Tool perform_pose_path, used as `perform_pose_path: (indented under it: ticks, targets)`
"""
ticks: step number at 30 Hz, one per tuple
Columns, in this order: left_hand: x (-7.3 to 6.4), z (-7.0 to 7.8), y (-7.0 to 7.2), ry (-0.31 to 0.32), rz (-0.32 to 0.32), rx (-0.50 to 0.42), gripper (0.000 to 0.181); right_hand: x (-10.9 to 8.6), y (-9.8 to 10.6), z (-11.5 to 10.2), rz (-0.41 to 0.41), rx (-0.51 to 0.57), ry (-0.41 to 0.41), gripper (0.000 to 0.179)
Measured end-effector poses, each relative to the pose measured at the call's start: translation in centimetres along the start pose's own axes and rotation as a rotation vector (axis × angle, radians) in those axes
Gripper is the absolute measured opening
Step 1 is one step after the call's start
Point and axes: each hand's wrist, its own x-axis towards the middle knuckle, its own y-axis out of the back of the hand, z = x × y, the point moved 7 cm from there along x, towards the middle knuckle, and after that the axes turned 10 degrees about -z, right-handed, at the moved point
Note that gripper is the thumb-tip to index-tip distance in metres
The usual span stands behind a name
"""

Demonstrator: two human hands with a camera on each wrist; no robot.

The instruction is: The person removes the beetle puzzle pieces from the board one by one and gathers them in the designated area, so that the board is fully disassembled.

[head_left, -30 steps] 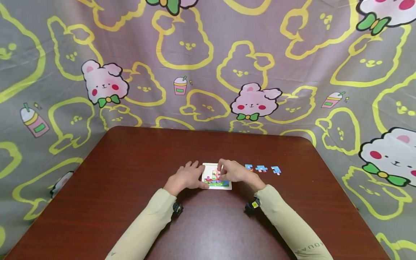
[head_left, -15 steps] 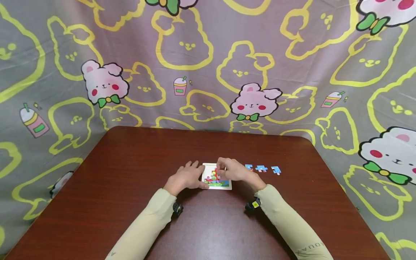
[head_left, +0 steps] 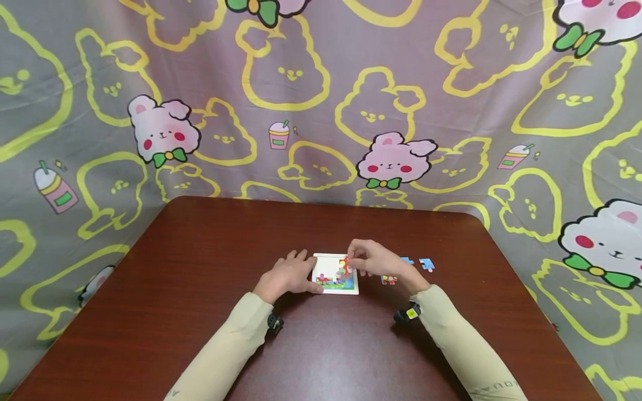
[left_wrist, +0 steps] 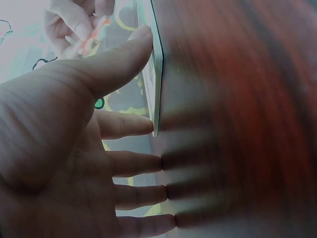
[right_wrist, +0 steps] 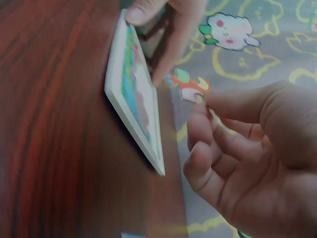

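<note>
A white-rimmed jigsaw tray (head_left: 341,292) lies on the table with a colourful strip of picture along its near side. My left hand (head_left: 288,274) rests at its left side, fingers spread and fingertips down on the table. The left thumb (left_wrist: 136,42) lies over the tray's near-left corner, and the index fingertip is right at the far-left corner. Above the tray's right part, my right hand (head_left: 373,259) pinches a red, green and yellow jigsaw piece (right_wrist: 190,87) between thumb and fingers. The right wrist view shows the piece raised off the tray.
Loose jigsaw pieces lie to the right of the tray: a red and yellow one (head_left: 389,279) beside the right wrist, a blue one (head_left: 407,260) partly behind the hand, and another blue one (head_left: 426,264) farther right. A patterned cloth (head_left: 301,72) hangs behind the brown table (head_left: 241,223).
My right hand has moved to the right and slightly away with the jigsaw piece, uncovering more of the tray. A loose piece by the wrist has come into sight. The left hand stays put.
</note>
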Motion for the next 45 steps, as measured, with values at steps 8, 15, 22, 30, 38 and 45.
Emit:
perform_pose_path:
  ticks: [8,15,22,30,38,45]
  targets:
    - [-0.1,-0.1,-0.1,-0.005,-0.009,-0.011,0.086,-1.9,1.9,1.9,0.016,0.039,-0.014,0.010]
    - [0.0,-0.2,-0.1,-0.002,-0.006,-0.011,0.086,-3.0,2.9,2.9,0.015,0.060,-0.016,0.009]
    - [0.0,-0.3,-0.2,0.006,-0.006,-0.003,0.086,-3.6,3.2,3.2,0.000,0.055,-0.027,0.009]
    - [-0.1,-0.3,-0.2,-0.001,-0.009,-0.012,0.086,-4.7,3.8,4.5,0.002,0.057,-0.064,0.009]
    - [-0.1,-0.1,-0.2,0.004,-0.012,-0.024,0.086,-6.2,4.5,6.3,0.013,0.037,-0.086,0.010]
    - [0.0,-0.1,-0.2,0.004,-0.015,-0.019,0.087,-7.8,5.1,7.7,0.005,0.024,-0.145,0.010]
